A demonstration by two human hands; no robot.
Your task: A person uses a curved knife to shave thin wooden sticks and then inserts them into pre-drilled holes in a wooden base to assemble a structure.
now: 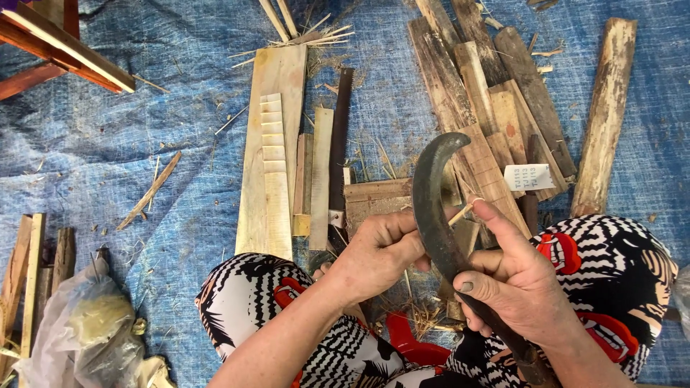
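Observation:
My right hand grips the handle of a dark curved blade, a sickle-like knife with its hooked tip pointing up and to the right. My left hand sits just left of the blade, fingers pinched on a thin pale wood sliver that crosses the blade's edge and sticks out on the right side. Both hands hover over my knees, which are covered in black-and-white patterned cloth with red shapes.
A blue tarp covers the ground. A long pale plank lies ahead, weathered wood slats are piled at upper right, a lone slat at far right. A plastic bag sits lower left, red wooden frame upper left.

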